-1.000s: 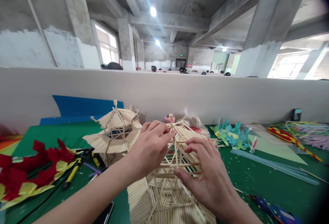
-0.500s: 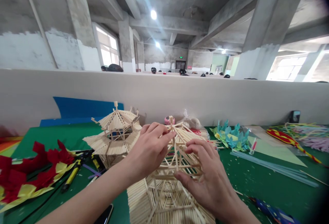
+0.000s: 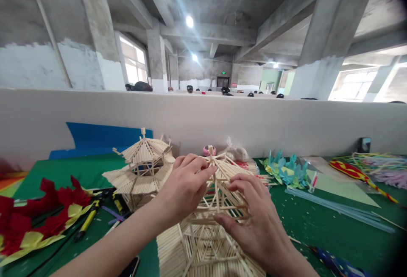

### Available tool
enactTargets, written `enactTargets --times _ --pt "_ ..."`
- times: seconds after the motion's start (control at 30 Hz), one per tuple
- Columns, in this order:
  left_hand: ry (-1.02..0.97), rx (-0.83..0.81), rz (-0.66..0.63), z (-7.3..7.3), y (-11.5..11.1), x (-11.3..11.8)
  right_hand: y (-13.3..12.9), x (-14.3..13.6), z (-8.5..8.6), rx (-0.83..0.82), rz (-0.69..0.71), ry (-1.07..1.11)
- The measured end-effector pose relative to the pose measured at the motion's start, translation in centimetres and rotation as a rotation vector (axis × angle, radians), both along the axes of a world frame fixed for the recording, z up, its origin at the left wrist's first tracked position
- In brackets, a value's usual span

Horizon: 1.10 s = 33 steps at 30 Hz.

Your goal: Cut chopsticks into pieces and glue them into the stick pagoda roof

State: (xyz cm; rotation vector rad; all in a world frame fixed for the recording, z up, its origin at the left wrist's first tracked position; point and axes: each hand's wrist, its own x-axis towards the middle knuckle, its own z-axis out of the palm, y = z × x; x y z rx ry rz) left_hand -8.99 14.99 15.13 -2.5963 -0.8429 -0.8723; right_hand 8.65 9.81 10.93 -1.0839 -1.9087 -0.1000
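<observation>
A pavilion model made of pale wooden sticks (image 3: 208,245) stands in front of me, with an open-framed roof rising to a short peak. My left hand (image 3: 186,186) is closed at the left side of this roof, its index finger and thumb pressed together on a stick just below the peak. From the right, my right hand (image 3: 262,222) grips the roof frame, thumb on the lower front rim and fingers on the upper right slope. Whatever lies under the left fingers is hidden. Behind on the left stands a finished-looking two-tiered stick pavilion (image 3: 144,184).
Red and yellow paper pieces (image 3: 47,217) and a yellow-black craft knife (image 3: 87,220) lie left. On the right are a teal paper flower (image 3: 286,169), pale blue strips (image 3: 340,209), a red-yellow braided piece (image 3: 352,171) and a dark blue tool (image 3: 337,262). A white partition (image 3: 203,120) rises behind.
Both hands keep nearly the same place on the stick roof. The view has shifted only slightly.
</observation>
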Motion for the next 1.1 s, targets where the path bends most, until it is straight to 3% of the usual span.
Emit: enactTargets --times 0.77,0.97,1.1 --pt "-0.007 0.055 -0.008 -0.3 0.2 0.1 0.0 0.0 0.0 0.0 -0.011 -0.005" --pt "-0.036 0.081 0.052 0.8 -0.4 -0.6 -0.5 0.5 0.2 0.098 -0.004 -0.012" --pt "-0.186 0.161 0.109 2.2 -2.1 -1.8 -1.9 2.1 0.3 0.139 -0.021 0.096"
